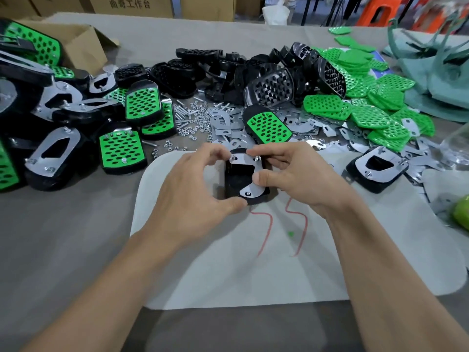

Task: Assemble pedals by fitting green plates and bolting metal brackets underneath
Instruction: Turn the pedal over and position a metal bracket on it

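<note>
Pedal (237, 178), matte black; bracket (243, 160), shiny curved

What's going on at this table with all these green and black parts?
A person is assembling a pedal. Both hands hold one black pedal upside down over a white mat. The left hand grips its left side and the right hand its right side, fingertips near the far bolts. Metal brackets already sit on its underside. To the left lie finished pedals, to the right loose green plates, with nuts and bolts between.
</note>
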A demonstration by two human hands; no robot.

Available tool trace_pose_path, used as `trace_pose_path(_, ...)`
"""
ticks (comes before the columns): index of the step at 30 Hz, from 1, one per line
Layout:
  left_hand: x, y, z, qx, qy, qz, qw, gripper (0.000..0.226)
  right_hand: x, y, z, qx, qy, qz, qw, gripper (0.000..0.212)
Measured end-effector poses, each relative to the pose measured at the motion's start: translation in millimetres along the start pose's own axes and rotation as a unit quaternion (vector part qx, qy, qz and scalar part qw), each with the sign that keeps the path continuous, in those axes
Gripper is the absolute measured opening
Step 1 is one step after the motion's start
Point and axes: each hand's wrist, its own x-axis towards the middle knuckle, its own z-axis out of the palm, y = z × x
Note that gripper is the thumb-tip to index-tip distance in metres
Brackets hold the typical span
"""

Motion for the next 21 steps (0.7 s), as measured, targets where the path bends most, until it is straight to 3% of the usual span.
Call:
trace_pose_path(3,-1,6,5,0.088,0.063,0.074,0.991,0.041,0,1,1,0.014,0.006,0.001,1.0,0.042)
trace_pose_path(5,-1,7,9,0.055,0.033,0.062,0.996,0.03,-1,1,1,0.016,0.012,0.002,1.0,0.041)
trace_pose_path(9,2,4,12,-0.045,-0.015,0.005,0.999,0.027,-1,3,3,-0.003,0.028,-0.004,1.0,0.04)
trace_pose_path(14,5,4,14,-0.042,-0.033,-0.017,0.998,0.028,-2,0,8,-0.026,0.035,-0.012,0.999,0.04)
trace_pose_path(18,7,8,12,-0.013,-0.055,-0.008,0.998,0.025,-9,0,4,-0.063,-0.006,-0.016,0.998,0.064)
trace_pose_path(21,8,10,12,-0.016,-0.06,-0.012,0.998,0.024,-14,2,-1,-0.02,-0.042,-0.035,0.998,0.076)
